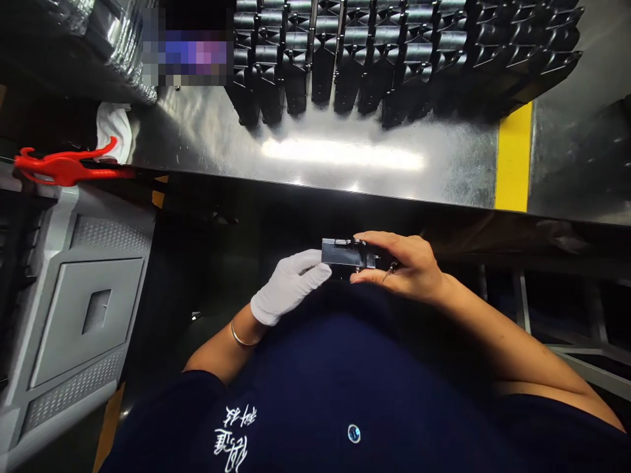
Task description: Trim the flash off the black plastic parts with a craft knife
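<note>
Between my hands, in front of my torso and below the table edge, is a small dark rectangular part (341, 255) with a glossy face and small metal bits along its top. My left hand (293, 284), in a white glove, pinches its left end between thumb and fingers. My bare right hand (407, 266) grips the right end, fingers above and thumb below. A small shiny metal piece shows by the right palm; I cannot make out what it is. The part's underside is hidden.
Rows of black moulded parts (320, 59) stand on the metal table (315, 167), which bears a yellow strip (513, 157). At left are a red air blow gun (69, 164), a white cloth (114, 128), a grey plastic cart (89, 315) and plastic-wrapped stacks (113, 39).
</note>
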`<state>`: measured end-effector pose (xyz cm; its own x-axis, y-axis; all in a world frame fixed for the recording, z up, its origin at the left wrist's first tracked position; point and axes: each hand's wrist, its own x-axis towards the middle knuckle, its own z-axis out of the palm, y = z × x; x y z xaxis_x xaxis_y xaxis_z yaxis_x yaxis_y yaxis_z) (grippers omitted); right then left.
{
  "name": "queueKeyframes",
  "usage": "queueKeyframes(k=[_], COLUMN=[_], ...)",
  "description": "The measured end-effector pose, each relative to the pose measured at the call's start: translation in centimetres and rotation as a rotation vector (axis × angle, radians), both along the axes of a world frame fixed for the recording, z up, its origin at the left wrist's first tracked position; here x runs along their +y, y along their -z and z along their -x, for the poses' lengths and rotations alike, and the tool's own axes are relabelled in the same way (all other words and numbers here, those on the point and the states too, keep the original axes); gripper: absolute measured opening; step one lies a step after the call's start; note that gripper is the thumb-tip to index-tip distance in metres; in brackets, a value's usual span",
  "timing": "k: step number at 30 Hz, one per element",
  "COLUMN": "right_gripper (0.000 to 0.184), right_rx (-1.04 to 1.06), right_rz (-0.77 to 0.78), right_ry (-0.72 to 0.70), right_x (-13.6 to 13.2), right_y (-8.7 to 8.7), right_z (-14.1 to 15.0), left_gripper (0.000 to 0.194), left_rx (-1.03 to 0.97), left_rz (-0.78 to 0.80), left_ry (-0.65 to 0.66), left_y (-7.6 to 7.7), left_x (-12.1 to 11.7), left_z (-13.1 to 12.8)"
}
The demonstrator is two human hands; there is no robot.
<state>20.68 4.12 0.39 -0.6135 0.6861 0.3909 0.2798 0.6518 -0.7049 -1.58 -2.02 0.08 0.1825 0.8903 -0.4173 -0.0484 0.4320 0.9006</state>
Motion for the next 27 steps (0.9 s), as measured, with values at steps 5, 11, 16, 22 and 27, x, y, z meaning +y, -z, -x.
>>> queueKeyframes(k=[5, 11, 16, 22, 27], right_gripper=[0.039, 0.021, 0.018, 0.013, 0.018], right_rx=[0.031, -0.012, -0.039, -0.086, -0.131], right_rz=[0.098, 0.285, 0.243, 0.255, 0.297], right_ry=[0.012, 0.077, -0.106, -0.198, -0.140], right_x=[-0.6, -0.7, -0.7, -0.4, -0.2], right_y=[0.3, -0.2, -0.5, -0.8, 0.0], right_z=[0.5, 0.2, 0.4, 0.2, 0.2], left_gripper=[0.036, 0.043, 0.039, 0.039, 0.033], left_rx=[0.256, 0.108, 0.107, 0.095, 0.060], left_rz=[-0.117, -0.040, -0.028, 0.008, -0.032], left_ry=[-0.151, -0.083, 0.053, 0.114, 0.159], left_y=[0.3, 0.0, -0.7, -0.5, -0.8], left_x=[0.1, 0.9, 1.2, 1.2, 1.2], left_z=[-0.7, -0.2, 0.0, -0.3, -0.5])
